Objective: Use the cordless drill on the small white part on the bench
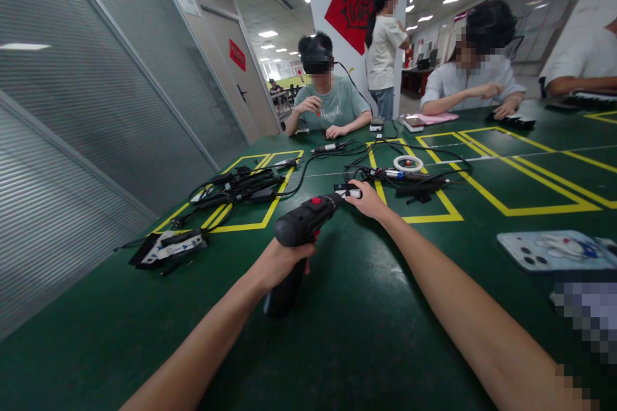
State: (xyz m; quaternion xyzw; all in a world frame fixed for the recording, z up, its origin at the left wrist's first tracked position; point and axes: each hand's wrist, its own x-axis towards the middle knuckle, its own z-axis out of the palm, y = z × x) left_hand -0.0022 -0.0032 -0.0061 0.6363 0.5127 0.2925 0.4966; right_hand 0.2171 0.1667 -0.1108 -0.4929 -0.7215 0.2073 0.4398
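Observation:
My left hand is wrapped round the grip of a black cordless drill with a red switch, held just above the green table. The drill's nose points away from me toward a small black and white part. My right hand is stretched forward and its fingers pinch that part at the drill's tip.
A tangle of black cables and adapters lies left of centre, with a black and white tool nearer the table's left edge. A white tape ring and a soldering-type tool lie beyond my right hand. A phone rests at right. Several people sit or stand at the far side.

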